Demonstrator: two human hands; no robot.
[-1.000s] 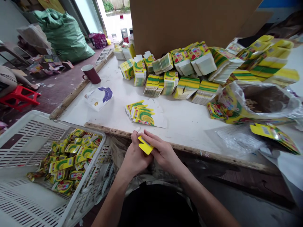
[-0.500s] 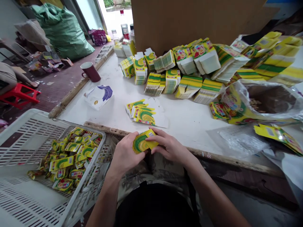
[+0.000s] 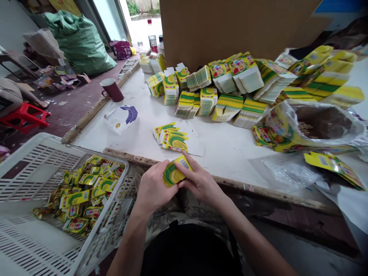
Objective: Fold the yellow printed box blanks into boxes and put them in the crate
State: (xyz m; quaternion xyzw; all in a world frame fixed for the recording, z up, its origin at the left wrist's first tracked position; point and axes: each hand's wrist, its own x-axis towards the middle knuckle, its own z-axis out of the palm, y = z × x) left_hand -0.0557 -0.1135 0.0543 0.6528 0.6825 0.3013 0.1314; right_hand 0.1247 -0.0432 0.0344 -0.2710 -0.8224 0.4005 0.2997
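Both my hands hold one small yellow and green printed carton (image 3: 174, 173) just off the near edge of the white table (image 3: 230, 149). My left hand (image 3: 153, 188) grips its left side, and my right hand (image 3: 199, 182) pinches its right end, where a barcode shows. A short fan of flat carton blanks (image 3: 171, 138) lies on the table right beyond my hands. To my left stands a white plastic crate (image 3: 25, 161) that holds several folded cartons (image 3: 83, 191).
Stacks of flat carton blanks (image 3: 230, 88) line the back of the table before a large brown cardboard box (image 3: 230, 27). A dark red mug (image 3: 112, 89) and a white packet (image 3: 120, 119) lie at the left. A plastic bag (image 3: 322, 122) sits at the right. On the floor are a green sack (image 3: 80, 42) and a red stool (image 3: 24, 117).
The carton was a flat yellow piece between my fingers a second ago. Now its green printed face is turned up and both hands have closed around it.
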